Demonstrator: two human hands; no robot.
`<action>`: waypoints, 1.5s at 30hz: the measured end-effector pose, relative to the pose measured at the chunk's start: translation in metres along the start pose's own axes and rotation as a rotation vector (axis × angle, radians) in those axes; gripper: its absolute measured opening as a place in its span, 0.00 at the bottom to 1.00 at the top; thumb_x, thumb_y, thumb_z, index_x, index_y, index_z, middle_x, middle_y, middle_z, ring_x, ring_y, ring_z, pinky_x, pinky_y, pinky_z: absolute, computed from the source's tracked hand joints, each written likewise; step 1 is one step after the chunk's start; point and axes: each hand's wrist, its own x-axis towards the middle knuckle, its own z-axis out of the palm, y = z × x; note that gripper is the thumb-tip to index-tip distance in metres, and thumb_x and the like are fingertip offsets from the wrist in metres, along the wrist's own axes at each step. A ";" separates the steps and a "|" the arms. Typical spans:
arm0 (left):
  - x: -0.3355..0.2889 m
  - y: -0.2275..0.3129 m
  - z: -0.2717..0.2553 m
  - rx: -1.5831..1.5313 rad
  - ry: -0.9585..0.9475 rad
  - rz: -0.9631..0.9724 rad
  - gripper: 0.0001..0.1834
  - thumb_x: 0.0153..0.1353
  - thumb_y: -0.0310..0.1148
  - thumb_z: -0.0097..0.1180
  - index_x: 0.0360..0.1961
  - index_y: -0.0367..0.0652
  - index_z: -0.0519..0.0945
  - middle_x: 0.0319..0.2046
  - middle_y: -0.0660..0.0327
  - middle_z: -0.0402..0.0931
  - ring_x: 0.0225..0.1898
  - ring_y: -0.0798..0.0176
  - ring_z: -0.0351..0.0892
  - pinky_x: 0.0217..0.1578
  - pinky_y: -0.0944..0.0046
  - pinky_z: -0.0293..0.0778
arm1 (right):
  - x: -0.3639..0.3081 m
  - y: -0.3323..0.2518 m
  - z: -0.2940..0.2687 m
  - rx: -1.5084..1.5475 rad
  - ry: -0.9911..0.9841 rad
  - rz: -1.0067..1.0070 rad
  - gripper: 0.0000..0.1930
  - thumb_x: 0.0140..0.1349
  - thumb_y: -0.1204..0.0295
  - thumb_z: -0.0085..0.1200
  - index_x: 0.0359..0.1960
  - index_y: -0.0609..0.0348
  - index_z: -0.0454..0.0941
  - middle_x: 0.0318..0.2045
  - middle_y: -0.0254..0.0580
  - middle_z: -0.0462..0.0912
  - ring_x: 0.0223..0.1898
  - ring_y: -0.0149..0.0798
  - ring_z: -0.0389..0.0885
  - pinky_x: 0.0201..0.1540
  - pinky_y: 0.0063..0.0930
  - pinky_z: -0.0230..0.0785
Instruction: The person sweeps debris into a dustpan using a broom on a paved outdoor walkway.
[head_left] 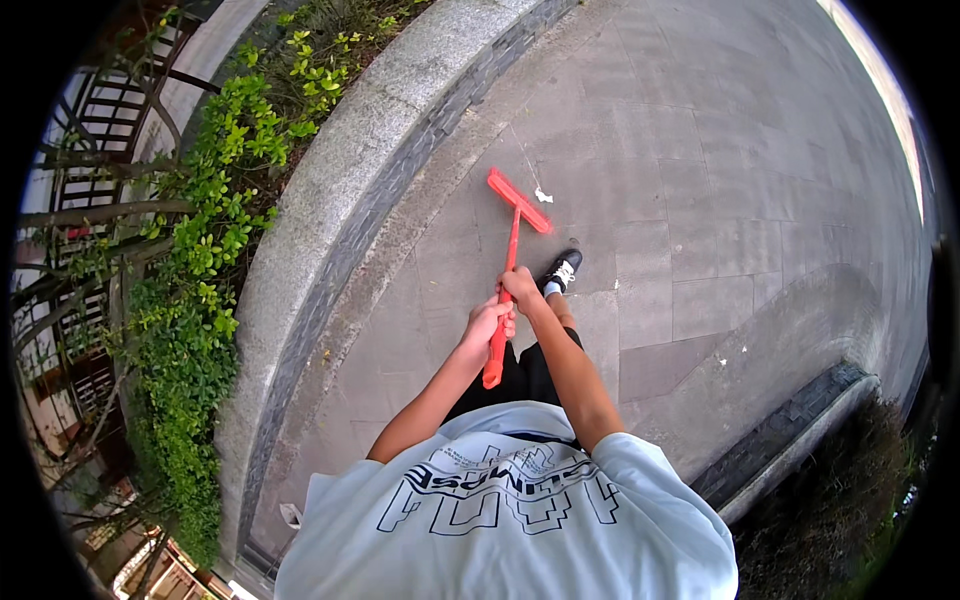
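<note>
A red push broom point(497, 365) slants away in front of me, both hands wrapped round its handle. My left hand point(486, 323) grips it lower down, nearer the handle's end. Just above, my right hand point(518, 285) is closed round the shaft. The broom's wide red head point(520, 200) is at the paving, tilted down to the right. Close by its far right side lies a small crumpled white scrap point(543, 195), which looks like paper; I cannot tell whether they touch.
A curved stone kerb wall point(345, 190) runs along the left, with green shrubs point(215, 200) behind it. At the lower right stands another low wall point(790, 430) beside dark bushes. Small white bits point(733, 354) lie on the paving point(650, 260). My shoe point(563, 267) is near the broom head.
</note>
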 end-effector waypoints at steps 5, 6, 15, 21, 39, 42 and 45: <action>-0.021 -0.025 0.015 0.028 -0.044 0.056 0.09 0.56 0.26 0.43 0.39 0.42 0.67 0.20 0.66 0.62 0.14 0.75 0.60 0.14 0.74 0.63 | -0.024 0.019 -0.019 0.017 0.158 -0.067 0.07 0.46 0.78 0.44 0.24 0.71 0.71 0.17 0.45 0.75 0.18 0.36 0.74 0.18 0.29 0.65; -0.005 -0.037 0.014 0.018 -0.065 0.039 0.08 0.55 0.25 0.43 0.38 0.42 0.67 0.20 0.65 0.62 0.14 0.74 0.61 0.13 0.74 0.63 | -0.028 0.017 -0.035 -0.032 0.179 -0.097 0.07 0.46 0.78 0.44 0.25 0.71 0.71 0.18 0.46 0.75 0.17 0.35 0.74 0.18 0.29 0.65; 0.067 -0.134 0.085 0.110 -0.294 -0.205 0.06 0.53 0.25 0.43 0.34 0.40 0.64 0.20 0.64 0.62 0.16 0.73 0.62 0.14 0.73 0.62 | -0.056 0.077 -0.198 0.361 0.496 0.029 0.04 0.51 0.80 0.42 0.28 0.70 0.66 0.16 0.42 0.70 0.15 0.34 0.69 0.16 0.28 0.63; 0.100 -0.174 0.077 -0.317 -0.265 -0.630 0.04 0.58 0.25 0.41 0.33 0.46 0.64 0.23 0.65 0.61 0.16 0.81 0.59 0.12 0.83 0.59 | -0.067 0.139 -0.222 0.561 0.576 0.186 0.03 0.51 0.81 0.41 0.23 0.69 0.66 0.15 0.44 0.69 0.15 0.38 0.69 0.15 0.31 0.64; -0.082 -0.072 0.018 -0.265 0.047 -0.007 0.03 0.60 0.27 0.37 0.33 0.40 0.60 0.23 0.64 0.62 0.15 0.78 0.59 0.15 0.78 0.61 | -0.076 0.044 0.004 0.009 -0.093 0.066 0.07 0.47 0.78 0.43 0.24 0.73 0.71 0.19 0.48 0.76 0.19 0.39 0.77 0.18 0.31 0.68; -0.093 -0.058 0.065 -0.080 0.065 0.092 0.02 0.59 0.27 0.38 0.33 0.42 0.62 0.23 0.67 0.63 0.16 0.79 0.60 0.17 0.76 0.62 | -0.078 0.014 -0.009 -0.060 -0.105 -0.021 0.06 0.45 0.79 0.43 0.18 0.70 0.71 0.15 0.45 0.74 0.16 0.38 0.74 0.17 0.30 0.65; -0.057 -0.038 0.069 -0.181 -0.031 0.126 0.02 0.59 0.28 0.39 0.33 0.43 0.62 0.23 0.67 0.63 0.16 0.79 0.60 0.16 0.77 0.61 | -0.067 -0.035 -0.027 0.029 -0.040 -0.104 0.05 0.46 0.79 0.43 0.18 0.69 0.71 0.14 0.43 0.73 0.15 0.37 0.72 0.17 0.29 0.64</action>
